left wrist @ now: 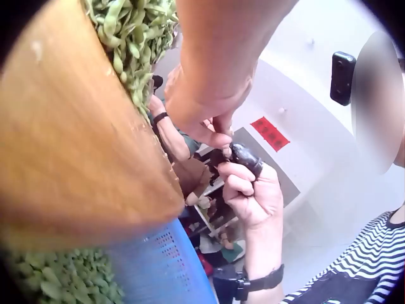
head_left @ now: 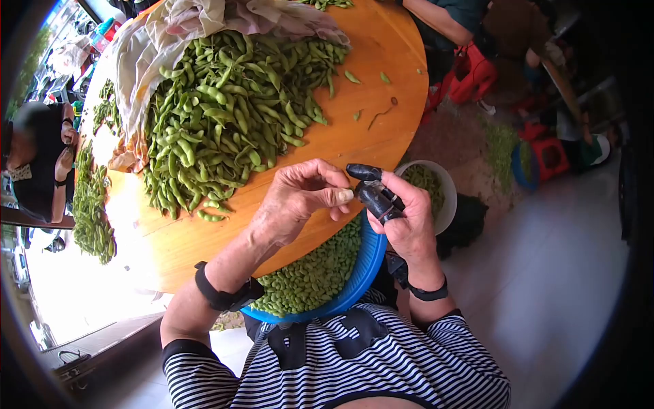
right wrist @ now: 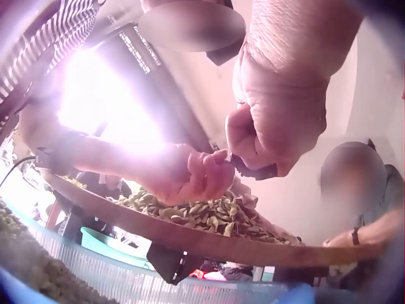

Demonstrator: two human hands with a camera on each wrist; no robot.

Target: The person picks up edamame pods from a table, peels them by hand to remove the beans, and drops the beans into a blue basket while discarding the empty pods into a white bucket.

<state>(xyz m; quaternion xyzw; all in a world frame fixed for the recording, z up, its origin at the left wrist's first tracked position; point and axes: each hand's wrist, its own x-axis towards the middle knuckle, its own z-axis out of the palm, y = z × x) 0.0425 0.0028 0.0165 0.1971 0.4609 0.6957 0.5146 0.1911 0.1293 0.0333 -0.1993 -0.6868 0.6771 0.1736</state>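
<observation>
The left hand and the right hand meet at the fingertips in the middle of the frame, over the near edge of the wooden table. The left thumb and forefinger come together in a pinch, right against the black finger covers on the right hand, whose fingers are bent inward; whether a pod sits between them is too small to tell. The heap of green pods lies at upper centre on the table, with a crumpled cloth along its far and left edges. Loose green beans fill the blue basket at lower centre, partly under the table edge, and a white bucket stands just right of the right hand. The work looks like shelling. To do it well, the left hand should steady a pod by one end while the right thumb presses along the seam, firmly enough to split it without crushing the beans. Keeping the split side turned down toward the basket should save spills, since the table edge sits close to the fingers.
</observation>
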